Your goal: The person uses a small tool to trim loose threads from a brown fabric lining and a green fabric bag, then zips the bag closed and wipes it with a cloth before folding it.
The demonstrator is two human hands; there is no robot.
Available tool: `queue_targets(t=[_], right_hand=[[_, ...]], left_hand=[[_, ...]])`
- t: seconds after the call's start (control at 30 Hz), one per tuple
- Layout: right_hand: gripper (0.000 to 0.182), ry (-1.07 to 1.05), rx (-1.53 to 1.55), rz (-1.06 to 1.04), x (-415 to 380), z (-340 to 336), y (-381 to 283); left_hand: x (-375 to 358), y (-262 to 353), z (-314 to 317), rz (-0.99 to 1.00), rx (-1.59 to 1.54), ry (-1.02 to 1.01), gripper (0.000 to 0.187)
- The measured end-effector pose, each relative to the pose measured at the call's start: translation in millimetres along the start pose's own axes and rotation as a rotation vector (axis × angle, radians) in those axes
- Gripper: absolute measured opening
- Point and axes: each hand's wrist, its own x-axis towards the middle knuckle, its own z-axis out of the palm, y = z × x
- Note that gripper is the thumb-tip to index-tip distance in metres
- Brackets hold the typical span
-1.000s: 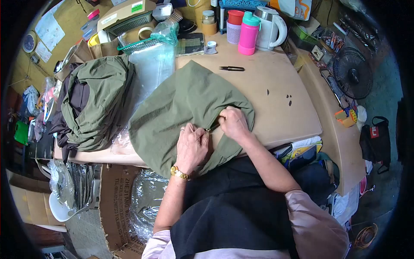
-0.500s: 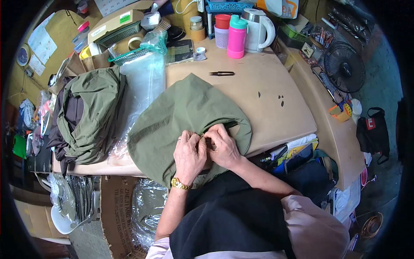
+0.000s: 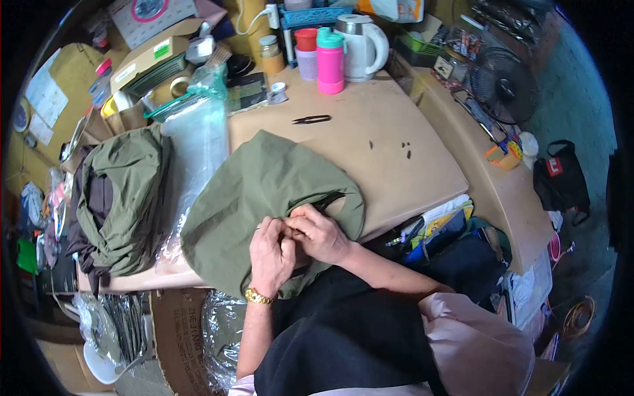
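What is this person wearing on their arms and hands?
Both forearms are bare. The left hand has a gold wristwatch at the wrist and a thin ring on one finger. The right hand wears nothing. Pale pink sleeves cover the upper arms.

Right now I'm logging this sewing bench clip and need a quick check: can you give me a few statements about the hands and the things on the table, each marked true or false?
1. Both hands pinch the olive green garment at one spot, the left hand beside the right hand. True.
2. The thread snips are in the right hand's grip. False: they lie on the bare table, beyond the garment.
3. A gold wristwatch sits on the left wrist. True.
4. The pink bottle lies tipped over. False: it stands upright beside the white kettle.
5. A pile of olive cloth lies to the left of the garment. True.
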Motion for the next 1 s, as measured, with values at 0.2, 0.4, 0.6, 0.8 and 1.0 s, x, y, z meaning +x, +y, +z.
queue_targets(t=[0.2,0.4,0.6,0.8,1.0], right_hand=[[0.013,-0.002,0.105,0.145,1.9,2.2,11.0],[0.015,-0.104,0.146,0.35,4.2,2.7,14.9],[0.009,-0.104,-0.011,0.156,9.5,-0.5,13.3],[0.005,-0.12,0.152,0.4,8.4,1.8,15.2],[0.005,0.068,-0.059,0.262,22.0,-37.5,19.8]], left_hand=[[-6.7,-4.7,14.2,-0.247,-0.06,0.118,0.02],[-8.7,-26.7,19.9,-0.16,0.033,0.152,0.016],[-9.3,-27.9,20.1,-0.187,0.017,0.172,0.014],[-8.7,-29.1,19.0,-0.176,-0.015,0.151,0.013],[-3.5,-4.4,4.6,-0.115,-0.028,0.131,0.009]])
